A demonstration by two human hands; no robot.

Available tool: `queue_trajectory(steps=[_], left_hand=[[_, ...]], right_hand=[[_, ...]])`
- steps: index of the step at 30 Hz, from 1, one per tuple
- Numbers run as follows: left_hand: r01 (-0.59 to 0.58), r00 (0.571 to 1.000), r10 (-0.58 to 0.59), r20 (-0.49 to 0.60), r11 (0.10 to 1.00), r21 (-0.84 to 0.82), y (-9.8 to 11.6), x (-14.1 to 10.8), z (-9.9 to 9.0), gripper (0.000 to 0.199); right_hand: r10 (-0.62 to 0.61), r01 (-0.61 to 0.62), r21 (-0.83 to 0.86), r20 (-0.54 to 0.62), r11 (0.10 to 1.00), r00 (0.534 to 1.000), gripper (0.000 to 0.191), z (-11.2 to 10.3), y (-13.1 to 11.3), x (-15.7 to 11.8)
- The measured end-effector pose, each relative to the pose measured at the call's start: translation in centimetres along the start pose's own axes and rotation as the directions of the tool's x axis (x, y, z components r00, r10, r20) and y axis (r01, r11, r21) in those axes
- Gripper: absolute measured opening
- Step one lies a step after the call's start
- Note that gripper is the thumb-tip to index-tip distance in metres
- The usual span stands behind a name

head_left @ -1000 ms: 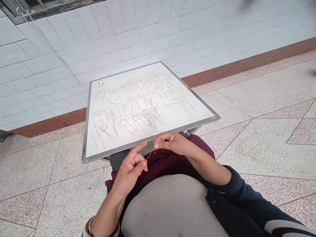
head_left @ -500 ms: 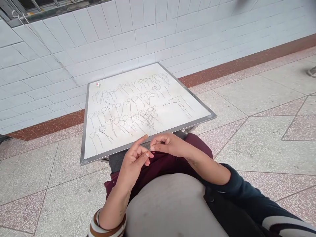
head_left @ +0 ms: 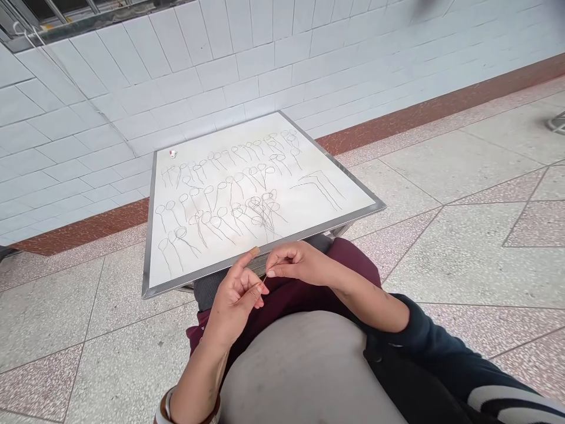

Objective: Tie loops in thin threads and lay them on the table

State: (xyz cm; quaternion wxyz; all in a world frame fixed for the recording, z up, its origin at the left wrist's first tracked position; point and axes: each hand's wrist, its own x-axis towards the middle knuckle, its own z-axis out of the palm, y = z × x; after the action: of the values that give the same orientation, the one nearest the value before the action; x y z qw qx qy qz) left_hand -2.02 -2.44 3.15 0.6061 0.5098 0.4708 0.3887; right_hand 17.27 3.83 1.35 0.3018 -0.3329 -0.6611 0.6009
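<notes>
Over my lap, close to the table's front edge, both hands pinch one thin wire (head_left: 264, 279). My left hand (head_left: 238, 291) holds it between thumb and forefinger, with another finger stretched up. My right hand (head_left: 293, 264) grips it with thumb and fingertips, a little above and right of the left. Only a short piece of the wire shows between them; the rest is too fine to follow. On the white table (head_left: 212, 259) beyond lie rows of wires bent into loops with long tails (head_left: 183, 200), overlapping in a tangle (head_left: 265, 215) near the front.
Several unlooped, bent wires (head_left: 320, 185) lie at the table's right side. A small white and red object (head_left: 172, 154) sits in the far left corner. Behind stands a white tiled wall (head_left: 176, 88) with a hanging cord. The floor (head_left: 419, 247) is speckled tile.
My hands have drawn slightly apart, the left moving down and left, so a short piece of wire now shows between the fingertips. The view has shifted a little.
</notes>
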Motion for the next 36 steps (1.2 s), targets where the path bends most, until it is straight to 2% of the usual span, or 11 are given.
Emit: queue_trajectory(steps=[4, 10, 13, 16, 19, 23, 29, 36], left_hand=[[0.007, 1.0, -0.007, 0.019, 1.0, -0.027, -0.1, 0.0, -0.4, 0.06], [0.063, 0.995, -0.055, 0.082, 0.993, -0.099, -0.3, -0.6, -1.1, 0.063], [0.086, 0.991, -0.076, 0.114, 0.992, -0.089, -0.4, -0.9, -1.5, 0.061], [0.085, 0.988, -0.081, 0.134, 0.996, -0.027, -0.1, -1.2, -1.9, 0.059], [0.079, 0.984, -0.096, 0.152, 0.99, 0.115, 0.8, -1.4, -2.1, 0.062], [0.067, 0.987, -0.098, 0.127, 0.971, 0.23, 1.8, -1.0, -1.5, 0.066], [0.054, 0.998, -0.055, 0.009, 0.994, 0.091, 1.4, 0.0, -0.4, 0.066], [0.05, 0.997, -0.054, 0.056, 0.997, 0.062, 0.9, 0.0, -0.6, 0.06]], right_hand=[[-0.03, 0.03, -0.004, -0.028, 1.0, 0.999, 0.024, -0.1, 0.1, 0.1], [-0.191, 0.206, -0.114, 0.128, 0.972, 0.973, 0.022, -0.4, -0.5, 0.0], [-0.201, 0.221, -0.13, 0.153, 0.967, 0.968, 0.022, -0.7, -0.6, -0.1], [-0.194, 0.21, -0.126, 0.128, 0.969, 0.973, 0.022, -0.8, -0.7, -0.2], [-0.211, 0.228, -0.148, 0.124, 0.962, 0.97, 0.02, -0.6, -0.7, -0.2], [-0.188, 0.211, -0.178, 0.139, 0.961, 0.972, 0.019, 0.1, -0.5, -0.1], [-0.24, 0.26, -0.321, 0.102, 0.911, 0.965, 0.014, 0.8, -0.6, -0.2], [-0.251, 0.262, -0.256, 0.073, 0.931, 0.965, 0.016, 0.4, -0.6, -0.6]])
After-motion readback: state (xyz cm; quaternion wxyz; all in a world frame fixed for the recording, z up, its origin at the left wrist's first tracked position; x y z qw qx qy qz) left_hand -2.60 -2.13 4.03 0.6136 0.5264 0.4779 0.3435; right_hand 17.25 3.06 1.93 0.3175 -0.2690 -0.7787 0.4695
